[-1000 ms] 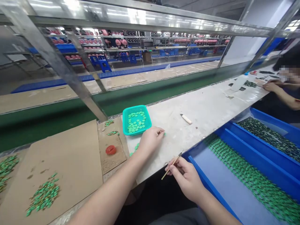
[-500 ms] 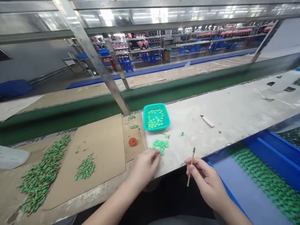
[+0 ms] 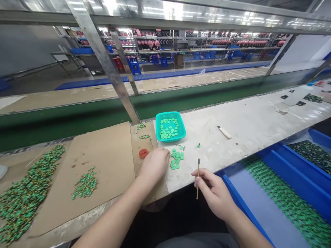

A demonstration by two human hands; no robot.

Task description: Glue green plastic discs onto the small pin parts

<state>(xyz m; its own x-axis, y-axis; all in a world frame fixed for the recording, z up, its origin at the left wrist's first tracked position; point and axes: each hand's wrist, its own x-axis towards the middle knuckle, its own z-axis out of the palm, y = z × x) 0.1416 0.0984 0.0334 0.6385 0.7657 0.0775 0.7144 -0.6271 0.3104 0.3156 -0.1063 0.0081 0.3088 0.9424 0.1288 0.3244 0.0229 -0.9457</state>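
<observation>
1. A thin brush [image 3: 198, 177] is pinched upright in the right hand [image 3: 216, 193], as half a second ago.
2. The left hand [image 3: 154, 164] has been moved up beside the loose green discs [image 3: 177, 159]; its fingers seem curled, contact unclear.
3. Beyond, the teal basket [image 3: 170, 126] of discs is unmoved.

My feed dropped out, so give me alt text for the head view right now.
The right hand holds a thin brush upright over the bench edge, while the left hand rests beside a loose cluster of green discs on the white worktop. Behind them sits a teal basket with more discs.
</observation>
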